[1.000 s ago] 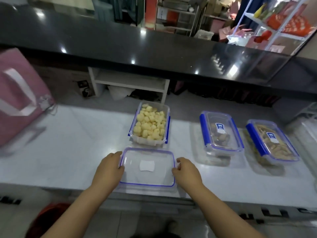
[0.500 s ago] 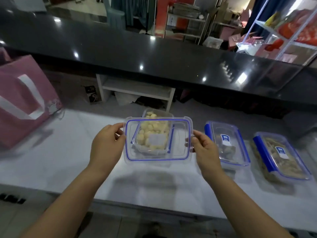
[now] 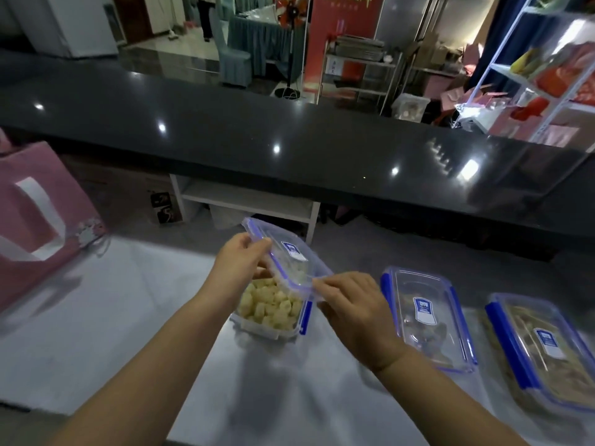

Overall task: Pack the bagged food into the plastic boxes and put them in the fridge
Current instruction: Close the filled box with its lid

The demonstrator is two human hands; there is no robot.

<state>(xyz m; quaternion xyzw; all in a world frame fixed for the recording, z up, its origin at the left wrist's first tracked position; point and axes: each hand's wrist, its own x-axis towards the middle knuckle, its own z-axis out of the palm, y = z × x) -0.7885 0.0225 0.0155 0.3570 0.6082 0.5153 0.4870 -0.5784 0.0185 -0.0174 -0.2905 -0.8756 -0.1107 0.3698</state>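
A clear lid with a blue seal (image 3: 286,255) hangs tilted over an open plastic box of pale yellow food pieces (image 3: 270,309) on the white counter (image 3: 96,333). My left hand (image 3: 240,265) grips the lid's far left end. My right hand (image 3: 349,304) pinches its near right corner. The lid's far side is raised, and it covers the back part of the box. To the right stand two closed boxes with blue clips, one with dark food (image 3: 425,317) and one with brownish food (image 3: 544,346).
A pink bag with a white handle (image 3: 35,220) stands at the counter's left. A black raised bar top (image 3: 257,143) runs across behind the counter, with a white low shelf (image 3: 248,201) under it. A white wire rack (image 3: 528,75) stands at the far right.
Both hands lifted the lid off the counter, carried it forward and turned it, and now hold it tilted over the box of yellow pieces. The view has moved closer.
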